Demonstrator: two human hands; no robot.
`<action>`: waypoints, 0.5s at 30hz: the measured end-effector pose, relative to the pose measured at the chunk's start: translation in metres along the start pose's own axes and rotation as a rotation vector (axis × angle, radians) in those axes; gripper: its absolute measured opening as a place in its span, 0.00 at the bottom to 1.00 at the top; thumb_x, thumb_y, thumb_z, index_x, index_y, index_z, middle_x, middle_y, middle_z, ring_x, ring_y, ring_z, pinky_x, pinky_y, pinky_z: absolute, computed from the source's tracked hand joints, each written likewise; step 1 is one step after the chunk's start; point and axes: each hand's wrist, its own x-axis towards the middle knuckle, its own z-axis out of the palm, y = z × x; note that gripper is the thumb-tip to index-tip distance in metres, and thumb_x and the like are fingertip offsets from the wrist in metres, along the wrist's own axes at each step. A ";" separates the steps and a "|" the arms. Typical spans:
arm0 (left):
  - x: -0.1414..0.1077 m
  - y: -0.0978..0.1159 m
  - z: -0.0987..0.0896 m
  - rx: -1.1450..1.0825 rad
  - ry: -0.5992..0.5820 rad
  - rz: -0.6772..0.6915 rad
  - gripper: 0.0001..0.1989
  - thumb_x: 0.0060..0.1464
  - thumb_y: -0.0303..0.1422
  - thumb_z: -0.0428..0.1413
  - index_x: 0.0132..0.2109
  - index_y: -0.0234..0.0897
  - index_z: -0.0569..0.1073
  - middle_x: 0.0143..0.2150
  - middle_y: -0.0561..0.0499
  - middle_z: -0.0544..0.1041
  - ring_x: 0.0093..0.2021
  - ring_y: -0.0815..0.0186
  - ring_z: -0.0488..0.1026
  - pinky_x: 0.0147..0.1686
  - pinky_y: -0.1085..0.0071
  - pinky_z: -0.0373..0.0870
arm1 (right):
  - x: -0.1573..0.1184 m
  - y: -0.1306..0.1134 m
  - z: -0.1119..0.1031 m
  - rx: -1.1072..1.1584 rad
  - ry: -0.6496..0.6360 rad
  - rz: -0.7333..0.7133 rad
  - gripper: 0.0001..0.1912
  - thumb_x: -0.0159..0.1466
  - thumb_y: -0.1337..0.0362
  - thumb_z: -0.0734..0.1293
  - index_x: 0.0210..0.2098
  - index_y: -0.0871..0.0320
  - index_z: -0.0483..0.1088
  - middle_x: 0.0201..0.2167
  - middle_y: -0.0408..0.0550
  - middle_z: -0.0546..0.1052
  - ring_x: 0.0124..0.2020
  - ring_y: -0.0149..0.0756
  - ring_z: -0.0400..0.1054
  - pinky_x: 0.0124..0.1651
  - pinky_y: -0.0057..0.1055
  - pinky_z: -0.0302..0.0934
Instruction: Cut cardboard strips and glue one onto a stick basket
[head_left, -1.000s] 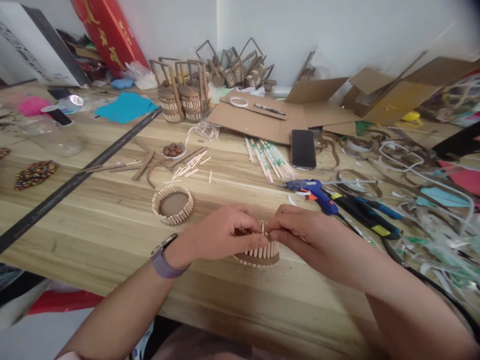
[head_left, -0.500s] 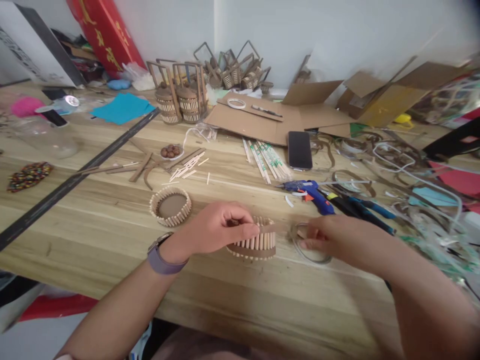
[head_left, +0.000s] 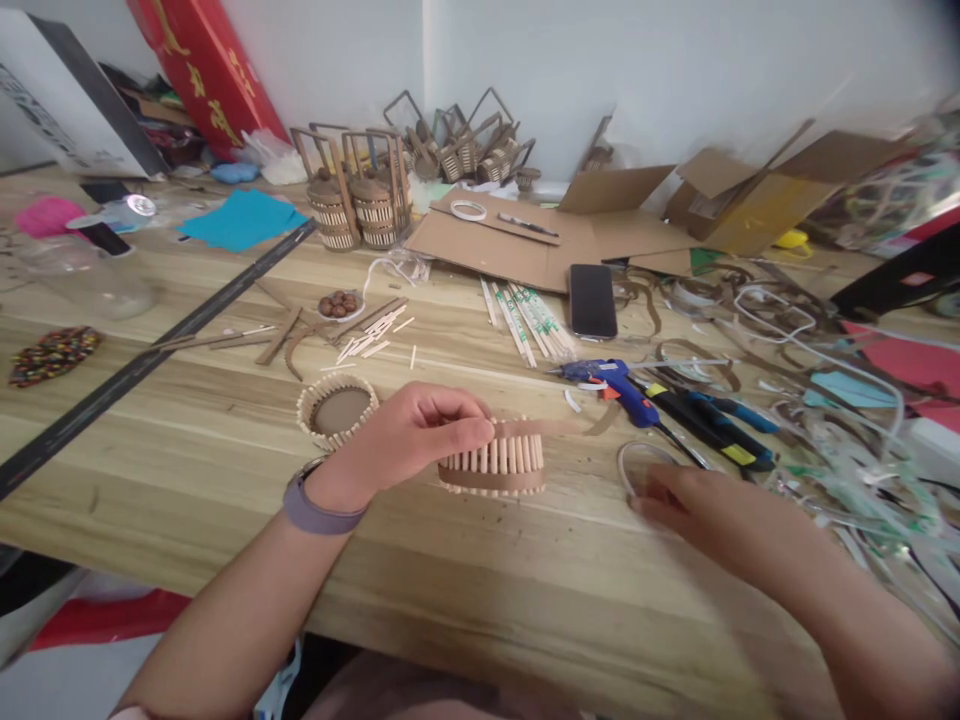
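My left hand (head_left: 431, 430), with a watch band on the wrist, pinches a brown strip (head_left: 551, 427) against the upper edge of a small stick-walled basket (head_left: 499, 460). A brown band also runs round the basket's lower part. The strip's loose end curls up to the right, beyond the basket. Off to the right, my right hand (head_left: 686, 500) is closed on a thin pale ring (head_left: 624, 462), perhaps a tape roll; its fingertips are blurred and partly hidden. A round stick-walled tray (head_left: 337, 408) with a brown base lies behind my left wrist.
A blue glue gun (head_left: 607, 378), pliers (head_left: 712, 425) and a phone (head_left: 592, 300) lie beyond my right hand. Short sticks (head_left: 375, 335), a dish of brown beads (head_left: 340, 304) and cardboard (head_left: 510, 240) are further back. Finished lidded baskets (head_left: 379, 205) stand by the wall. Tangled strips fill the right side.
My right hand has moved right, away from the basket, with the pale ring. The strip's far end now hangs loose. My left hand keeps its pinch at the basket's rim.
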 end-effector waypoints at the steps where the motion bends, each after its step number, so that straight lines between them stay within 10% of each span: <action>1: 0.000 0.000 0.000 0.002 -0.021 -0.001 0.14 0.56 0.39 0.59 0.26 0.34 0.72 0.30 0.51 0.72 0.33 0.67 0.67 0.31 0.72 0.60 | -0.001 0.001 -0.003 0.034 0.053 0.002 0.12 0.63 0.57 0.63 0.25 0.51 0.68 0.27 0.51 0.79 0.28 0.47 0.74 0.26 0.34 0.54; 7: 0.001 -0.004 0.002 0.032 -0.186 -0.010 0.16 0.57 0.40 0.58 0.26 0.34 0.72 0.27 0.52 0.70 0.35 0.65 0.68 0.33 0.72 0.61 | -0.002 -0.033 -0.026 0.440 0.580 -0.264 0.17 0.66 0.50 0.58 0.38 0.53 0.72 0.39 0.52 0.79 0.39 0.46 0.73 0.37 0.37 0.63; 15: 0.000 -0.004 0.001 0.063 -0.232 -0.029 0.16 0.57 0.42 0.58 0.30 0.33 0.75 0.29 0.50 0.72 0.34 0.65 0.69 0.34 0.71 0.63 | 0.004 -0.068 -0.052 0.698 0.148 -0.479 0.17 0.63 0.46 0.64 0.33 0.53 0.71 0.32 0.43 0.77 0.34 0.37 0.69 0.36 0.32 0.61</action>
